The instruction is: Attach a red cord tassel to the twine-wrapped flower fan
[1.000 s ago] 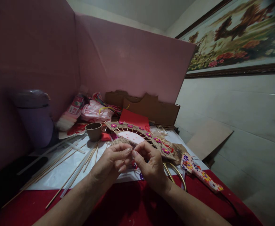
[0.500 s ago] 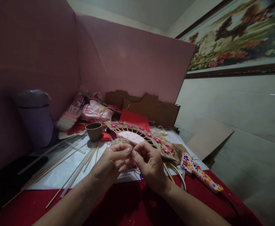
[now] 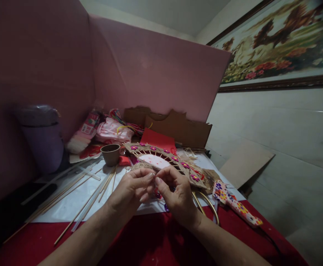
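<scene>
My left hand (image 3: pixel 135 186) and my right hand (image 3: pixel 175 194) meet above the front of the white sheet, thumb and fingertips pinched close together. Whatever sits between the fingertips is too small to make out. Dark red and purple beads (image 3: pixel 157 193) show below and between the hands. Just behind them lies a fan-shaped piece (image 3: pixel 174 159) of burlap and thin sticks, trimmed with magenta flowers, with a white dotted panel (image 3: pixel 153 161) inside its curve. My hands hide part of its lower side.
A brown cup (image 3: pixel 110 157) stands left of the fan-shaped piece, near thin wooden sticks (image 3: pixel 106 186) and clear glue sticks (image 3: pixel 90 201). Gold-handled scissors (image 3: pixel 212 212) and a flower-patterned glue gun (image 3: pixel 236 205) with a cord lie at right. A purple container (image 3: pixel 43 144) stands far left; cardboard (image 3: pixel 175 127) leans behind.
</scene>
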`<state>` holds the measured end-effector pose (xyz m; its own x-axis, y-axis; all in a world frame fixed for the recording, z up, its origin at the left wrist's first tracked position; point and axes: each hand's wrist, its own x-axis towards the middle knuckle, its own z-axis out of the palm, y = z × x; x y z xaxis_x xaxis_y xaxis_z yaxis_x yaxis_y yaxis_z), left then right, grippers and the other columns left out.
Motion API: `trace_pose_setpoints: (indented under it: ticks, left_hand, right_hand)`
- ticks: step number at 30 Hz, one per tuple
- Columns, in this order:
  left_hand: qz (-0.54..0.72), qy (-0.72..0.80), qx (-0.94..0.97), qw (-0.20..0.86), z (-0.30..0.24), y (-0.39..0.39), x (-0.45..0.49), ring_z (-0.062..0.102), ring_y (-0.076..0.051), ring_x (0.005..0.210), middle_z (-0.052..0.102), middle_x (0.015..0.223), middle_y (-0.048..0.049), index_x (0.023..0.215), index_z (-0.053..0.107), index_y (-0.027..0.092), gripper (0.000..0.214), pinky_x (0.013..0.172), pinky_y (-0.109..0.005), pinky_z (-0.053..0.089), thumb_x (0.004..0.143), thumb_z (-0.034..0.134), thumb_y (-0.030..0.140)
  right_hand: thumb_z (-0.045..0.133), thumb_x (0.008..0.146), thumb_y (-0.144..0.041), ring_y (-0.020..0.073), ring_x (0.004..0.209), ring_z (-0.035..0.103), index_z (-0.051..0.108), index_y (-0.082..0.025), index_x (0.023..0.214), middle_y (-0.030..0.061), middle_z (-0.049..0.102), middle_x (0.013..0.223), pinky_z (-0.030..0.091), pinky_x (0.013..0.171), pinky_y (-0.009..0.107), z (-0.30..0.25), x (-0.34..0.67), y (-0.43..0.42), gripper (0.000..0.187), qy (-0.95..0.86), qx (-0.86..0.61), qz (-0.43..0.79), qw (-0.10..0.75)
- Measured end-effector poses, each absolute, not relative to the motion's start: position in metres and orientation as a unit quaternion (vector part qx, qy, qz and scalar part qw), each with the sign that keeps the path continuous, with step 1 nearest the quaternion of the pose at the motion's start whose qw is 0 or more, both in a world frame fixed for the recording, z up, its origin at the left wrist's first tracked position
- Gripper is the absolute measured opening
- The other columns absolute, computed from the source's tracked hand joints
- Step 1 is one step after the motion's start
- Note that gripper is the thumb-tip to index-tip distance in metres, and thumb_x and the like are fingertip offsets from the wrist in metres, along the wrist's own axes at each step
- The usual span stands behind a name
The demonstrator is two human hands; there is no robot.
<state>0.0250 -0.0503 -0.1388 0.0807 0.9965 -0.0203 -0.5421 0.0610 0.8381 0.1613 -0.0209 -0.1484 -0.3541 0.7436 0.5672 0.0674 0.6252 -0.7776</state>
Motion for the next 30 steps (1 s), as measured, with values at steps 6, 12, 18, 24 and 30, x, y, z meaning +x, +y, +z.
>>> trace_pose_setpoints:
  ticks: [6,12,18,24,30]
  left_hand:
    - [0.589,0.331,0.352,0.648,-0.1396,-0.0487,0.0241,0.050,-0.007,0.055,0.058,0.067,-0.0028,0.074,0.065,0.011,0.014,0.050,-0.018,0.035,0.068,0.074,0.020]
    - [0.591,0.341,0.350,0.642,-0.1384,-0.0496,0.0248,0.047,-0.006,0.053,0.057,0.063,-0.0014,0.072,0.064,0.011,0.017,0.048,-0.017,0.032,0.065,0.076,0.021]
    - [0.591,0.341,0.360,0.637,-0.1397,-0.0493,0.0250,0.050,-0.008,0.057,0.058,0.066,-0.0028,0.071,0.064,0.012,0.017,0.050,-0.019,0.033,0.064,0.077,0.021]
    - [0.591,0.339,0.365,0.634,-0.1401,-0.0487,0.0249,0.048,-0.007,0.055,0.057,0.065,-0.0020,0.072,0.064,0.012,0.016,0.049,-0.018,0.032,0.067,0.075,0.022]
    - [0.585,0.340,0.365,0.639,-0.1391,-0.0493,0.0252,0.047,-0.007,0.055,0.056,0.066,-0.0017,0.074,0.062,0.012,0.017,0.050,-0.019,0.033,0.068,0.074,0.022]
  right_hand:
    - [0.051,0.085,-0.028,0.0156,0.056,0.056,0.053,-0.017,0.077,0.0032,0.058,0.065,0.044,0.051,0.027,-0.1485,0.1615,-0.0205,0.014,-0.754,-0.273,0.332,0.497]
    - [0.051,0.084,-0.027,0.0143,0.052,0.052,0.053,-0.017,0.073,0.0018,0.056,0.061,0.042,0.048,0.026,-0.1505,0.1605,-0.0197,0.015,-0.753,-0.274,0.308,0.513]
    - [0.052,0.083,-0.026,0.0136,0.051,0.052,0.053,-0.017,0.073,0.0012,0.056,0.061,0.042,0.048,0.025,-0.1517,0.1600,-0.0183,0.014,-0.752,-0.268,0.310,0.517]
    - [0.052,0.083,-0.026,0.0143,0.053,0.054,0.054,-0.017,0.074,0.0025,0.058,0.062,0.043,0.049,0.026,-0.1490,0.1611,-0.0199,0.014,-0.756,-0.268,0.308,0.511]
    - [0.052,0.083,-0.027,0.0145,0.053,0.054,0.054,-0.017,0.074,0.0026,0.058,0.062,0.043,0.049,0.026,-0.1490,0.1608,-0.0195,0.014,-0.753,-0.276,0.308,0.513]
